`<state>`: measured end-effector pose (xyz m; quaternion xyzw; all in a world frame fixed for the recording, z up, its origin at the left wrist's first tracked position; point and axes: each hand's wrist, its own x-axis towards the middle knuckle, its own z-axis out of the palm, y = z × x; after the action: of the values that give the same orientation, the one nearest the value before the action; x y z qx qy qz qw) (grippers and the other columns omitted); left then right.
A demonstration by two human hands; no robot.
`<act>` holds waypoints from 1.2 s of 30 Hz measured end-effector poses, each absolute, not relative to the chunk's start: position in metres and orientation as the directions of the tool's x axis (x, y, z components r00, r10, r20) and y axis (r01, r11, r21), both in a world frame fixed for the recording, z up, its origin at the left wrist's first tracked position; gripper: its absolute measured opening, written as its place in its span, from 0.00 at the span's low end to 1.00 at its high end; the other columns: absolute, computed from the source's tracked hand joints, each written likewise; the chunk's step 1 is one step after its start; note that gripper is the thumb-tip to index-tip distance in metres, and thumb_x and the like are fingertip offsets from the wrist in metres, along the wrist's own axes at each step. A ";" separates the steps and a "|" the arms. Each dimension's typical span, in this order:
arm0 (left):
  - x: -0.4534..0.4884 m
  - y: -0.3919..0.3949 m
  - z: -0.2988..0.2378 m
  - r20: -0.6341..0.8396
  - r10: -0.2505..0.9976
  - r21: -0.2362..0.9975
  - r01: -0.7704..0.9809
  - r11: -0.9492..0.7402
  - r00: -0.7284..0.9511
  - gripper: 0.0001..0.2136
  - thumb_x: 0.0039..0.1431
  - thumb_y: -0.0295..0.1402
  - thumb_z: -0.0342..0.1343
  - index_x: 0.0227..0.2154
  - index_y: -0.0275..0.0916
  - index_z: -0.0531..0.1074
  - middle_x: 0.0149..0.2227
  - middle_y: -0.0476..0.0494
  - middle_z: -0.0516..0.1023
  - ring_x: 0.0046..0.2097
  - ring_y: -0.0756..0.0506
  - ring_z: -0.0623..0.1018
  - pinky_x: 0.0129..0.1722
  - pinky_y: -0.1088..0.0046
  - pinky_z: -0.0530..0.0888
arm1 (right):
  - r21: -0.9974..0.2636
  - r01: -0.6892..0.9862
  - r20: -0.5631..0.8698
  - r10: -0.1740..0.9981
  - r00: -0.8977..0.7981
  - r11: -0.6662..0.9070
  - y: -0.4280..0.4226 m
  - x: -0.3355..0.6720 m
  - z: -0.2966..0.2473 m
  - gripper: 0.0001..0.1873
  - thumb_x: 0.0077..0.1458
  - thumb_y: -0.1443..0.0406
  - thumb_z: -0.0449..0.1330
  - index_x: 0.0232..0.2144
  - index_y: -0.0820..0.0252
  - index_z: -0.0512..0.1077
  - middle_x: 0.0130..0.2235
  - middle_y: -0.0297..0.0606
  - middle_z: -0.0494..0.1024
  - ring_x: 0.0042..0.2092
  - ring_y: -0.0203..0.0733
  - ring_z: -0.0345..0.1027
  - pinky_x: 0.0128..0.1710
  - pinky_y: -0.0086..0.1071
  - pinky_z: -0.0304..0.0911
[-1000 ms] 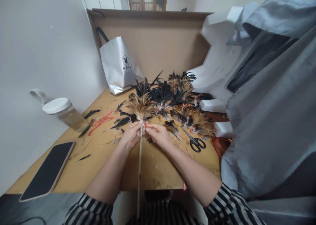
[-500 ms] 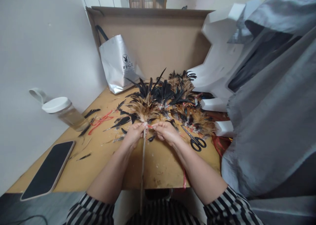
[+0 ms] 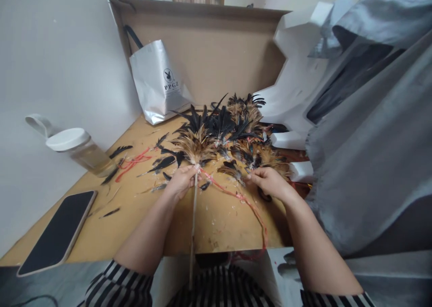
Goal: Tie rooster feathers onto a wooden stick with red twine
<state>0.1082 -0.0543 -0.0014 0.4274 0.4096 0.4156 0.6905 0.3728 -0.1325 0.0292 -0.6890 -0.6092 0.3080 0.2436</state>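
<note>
My left hand (image 3: 184, 180) pinches the thin stick (image 3: 193, 221) of a feather duster just below its brown and black feathers (image 3: 195, 145). From the binding there, a red plastic string (image 3: 232, 193) trails loose to the right and over the table's front edge. My right hand (image 3: 270, 181) is at the right-hand pile of feathers (image 3: 261, 156), its thumb and fingers closed together beside a small loose tuft of feathers (image 3: 232, 170). What lies between those fingertips is too small to make out. Scissors (image 3: 265, 195) lie mostly hidden under the right hand.
Left on the table (image 3: 135, 226) are a phone (image 3: 57, 235), a lidded bottle (image 3: 84, 152), red string pieces (image 3: 135, 161) and scattered black feathers (image 3: 162, 164). Behind stand a silver bag (image 3: 158, 82) and a cardboard panel (image 3: 216, 46). White foam (image 3: 293, 68) and grey cloth (image 3: 374, 154) border the right.
My right hand has let go of the red string near the stick and moved right to the feather pile, over the scissors. The string now hangs loose. My left hand keeps its grip.
</note>
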 end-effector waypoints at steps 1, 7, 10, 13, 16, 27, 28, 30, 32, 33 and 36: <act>0.108 -0.054 -0.002 -0.209 0.924 0.930 -0.228 0.289 0.320 0.15 0.42 0.41 0.63 0.21 0.32 0.69 0.17 0.44 0.72 0.17 0.54 0.68 0.16 0.81 0.63 | -0.644 0.754 -0.060 0.990 0.124 -0.133 -0.129 0.373 0.029 0.15 0.50 0.58 0.55 0.24 0.63 0.75 0.18 0.34 0.70 0.19 0.33 0.60 0.20 0.26 0.50; 0.106 -0.053 -0.001 -0.189 0.929 0.927 -0.255 0.276 0.317 0.16 0.42 0.42 0.63 0.21 0.33 0.69 0.17 0.45 0.72 0.18 0.53 0.69 0.17 0.81 0.63 | -0.209 0.963 0.006 0.985 0.174 -0.169 -0.114 0.342 0.023 0.12 0.46 0.59 0.57 0.29 0.60 0.76 0.32 0.45 0.77 0.34 0.44 0.70 0.31 0.31 0.58; 0.106 -0.053 -0.001 -0.179 0.933 0.925 -0.268 0.268 0.313 0.15 0.43 0.41 0.63 0.21 0.33 0.69 0.17 0.45 0.72 0.18 0.54 0.68 0.17 0.82 0.62 | -0.062 0.980 -0.012 0.982 0.188 -0.189 -0.109 0.329 0.017 0.13 0.47 0.63 0.56 0.33 0.63 0.76 0.36 0.52 0.77 0.37 0.48 0.71 0.34 0.33 0.59; 0.108 -0.053 -0.001 -0.199 0.932 0.917 -0.278 0.286 0.303 0.15 0.44 0.41 0.62 0.22 0.32 0.69 0.17 0.45 0.72 0.18 0.54 0.69 0.17 0.82 0.62 | -0.090 0.976 -0.003 0.980 0.200 -0.200 -0.103 0.330 0.017 0.12 0.46 0.66 0.55 0.31 0.65 0.76 0.33 0.52 0.77 0.35 0.48 0.71 0.33 0.33 0.59; 0.109 -0.054 -0.001 -0.219 0.932 0.911 -0.282 0.301 0.290 0.14 0.44 0.40 0.62 0.24 0.32 0.70 0.17 0.45 0.72 0.19 0.53 0.70 0.18 0.82 0.63 | -0.419 0.898 0.067 0.981 0.179 -0.135 -0.096 0.335 0.026 0.09 0.46 0.64 0.56 0.26 0.64 0.74 0.26 0.45 0.76 0.29 0.42 0.69 0.28 0.31 0.58; 0.110 -0.054 0.000 -0.235 0.921 0.891 -0.310 0.332 0.312 0.12 0.45 0.37 0.62 0.24 0.31 0.71 0.19 0.45 0.74 0.20 0.53 0.72 0.19 0.82 0.66 | -0.946 -0.293 -0.091 0.981 -0.170 -0.139 -0.075 0.260 0.021 0.19 0.31 0.58 0.70 0.13 0.65 0.65 0.14 0.28 0.64 0.16 0.25 0.52 0.16 0.22 0.46; 0.111 -0.054 0.000 -0.233 0.920 0.890 -0.312 0.332 0.316 0.12 0.46 0.37 0.62 0.23 0.31 0.71 0.19 0.44 0.74 0.20 0.53 0.72 0.19 0.82 0.66 | -0.941 -0.296 -0.114 0.976 -0.186 -0.166 -0.074 0.256 0.015 0.19 0.31 0.58 0.70 0.14 0.65 0.67 0.14 0.29 0.66 0.16 0.25 0.53 0.16 0.22 0.47; 0.111 -0.055 0.000 -0.233 0.918 0.897 -0.293 0.330 0.321 0.12 0.46 0.37 0.61 0.22 0.31 0.71 0.19 0.44 0.74 0.19 0.53 0.72 0.18 0.83 0.65 | -0.937 -0.296 -0.132 0.972 -0.194 -0.186 -0.072 0.252 0.005 0.17 0.32 0.58 0.70 0.17 0.66 0.70 0.18 0.33 0.72 0.18 0.28 0.60 0.19 0.23 0.52; 0.112 -0.056 0.001 -0.245 0.914 0.904 -0.265 0.336 0.324 0.11 0.47 0.37 0.60 0.23 0.30 0.71 0.20 0.42 0.75 0.19 0.53 0.72 0.17 0.83 0.64 | -0.939 -0.301 -0.110 0.976 -0.189 -0.165 -0.070 0.251 -0.001 0.16 0.32 0.58 0.69 0.19 0.66 0.72 0.20 0.36 0.74 0.22 0.31 0.64 0.23 0.25 0.58; 0.112 -0.056 0.002 -0.251 0.911 0.905 -0.256 0.341 0.327 0.11 0.47 0.36 0.60 0.23 0.30 0.71 0.21 0.41 0.76 0.20 0.53 0.72 0.17 0.82 0.65 | -0.943 -0.301 -0.091 0.980 -0.179 -0.143 -0.069 0.252 -0.002 0.16 0.32 0.59 0.69 0.19 0.66 0.72 0.21 0.36 0.75 0.23 0.32 0.65 0.25 0.26 0.59; 0.113 -0.059 0.004 -0.262 0.907 0.906 -0.239 0.348 0.329 0.11 0.47 0.36 0.60 0.25 0.31 0.71 0.24 0.40 0.77 0.21 0.52 0.73 0.20 0.80 0.68 | -0.957 -0.278 -0.048 0.988 -0.144 -0.087 -0.067 0.254 -0.001 0.15 0.32 0.60 0.70 0.19 0.66 0.72 0.21 0.35 0.74 0.23 0.32 0.65 0.28 0.27 0.60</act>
<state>0.1126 -0.0586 0.0036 0.4028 0.4148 0.4045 0.7086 0.2536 -0.0674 -0.0014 -0.4047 -0.4388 0.6160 0.5139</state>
